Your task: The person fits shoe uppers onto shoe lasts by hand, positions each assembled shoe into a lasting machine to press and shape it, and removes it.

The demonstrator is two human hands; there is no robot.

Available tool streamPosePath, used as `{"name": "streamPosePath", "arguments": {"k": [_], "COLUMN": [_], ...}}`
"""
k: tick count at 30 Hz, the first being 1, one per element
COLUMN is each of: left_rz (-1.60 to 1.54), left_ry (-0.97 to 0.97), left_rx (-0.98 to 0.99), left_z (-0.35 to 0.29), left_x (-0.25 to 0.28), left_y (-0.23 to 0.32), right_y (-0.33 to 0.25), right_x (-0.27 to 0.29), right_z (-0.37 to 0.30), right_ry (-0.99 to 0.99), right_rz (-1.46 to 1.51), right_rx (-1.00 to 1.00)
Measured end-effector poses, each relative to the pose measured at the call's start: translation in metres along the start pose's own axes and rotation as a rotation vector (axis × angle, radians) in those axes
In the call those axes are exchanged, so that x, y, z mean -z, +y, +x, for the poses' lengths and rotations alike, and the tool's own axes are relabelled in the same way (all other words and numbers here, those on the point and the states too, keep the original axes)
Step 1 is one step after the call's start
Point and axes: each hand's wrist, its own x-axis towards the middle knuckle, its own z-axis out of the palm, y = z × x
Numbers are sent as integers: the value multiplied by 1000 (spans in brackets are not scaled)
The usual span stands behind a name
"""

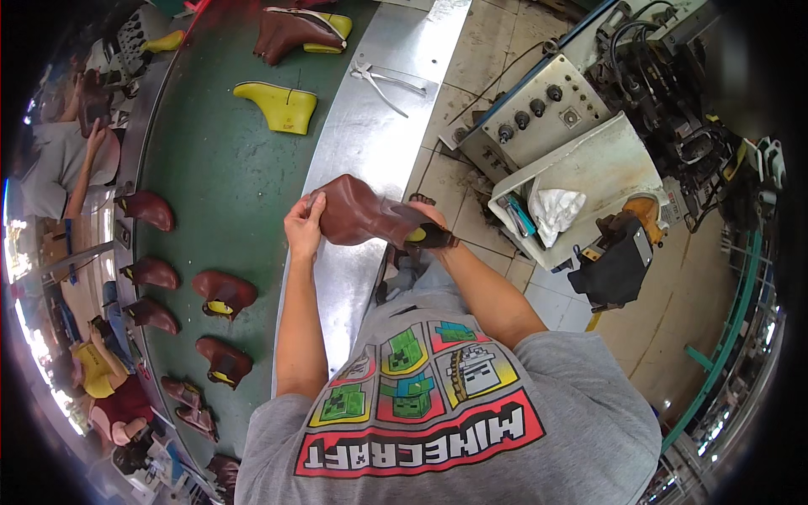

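A brown leather boot upper [362,212] is held level between my hands above the metal ledge, with a bit of yellow showing at its open end on the right. My left hand [303,225] pinches the left end of the leather between thumb and fingers. At the other end, my right hand [431,214] grips around the opening; the leather hides part of its fingers. Beyond them, a pair of metal pincers [383,84] lies on the bare ledge [337,147]. A yellow shoe last [282,107] rests on the green belt [244,156] to the left.
Several brown boot uppers [225,292] sit along the belt, one with a yellow last [303,32] at the far end. On the right stands a machine with a knobbed panel [539,109] and a bin [581,168] holding a white cloth. Across the belt a person [71,164] handles a brown piece.
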Motion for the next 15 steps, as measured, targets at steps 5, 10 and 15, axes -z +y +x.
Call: {"name": "streamPosePath", "arguments": {"k": [5, 10, 15], "left_rz": [254, 181, 157], "left_ry": [282, 271, 327], "left_rx": [-76, 65, 94], "left_z": [6, 1, -3], "left_x": [-12, -21, -37], "left_y": [-5, -5, 4], "right_y": [-3, -27, -36], "right_x": [-7, -31, -48], "right_z": [7, -1, -10], "right_ry": [150, 361, 406], "right_rz": [22, 120, 129], "right_rx": [-157, -256, -250]}}
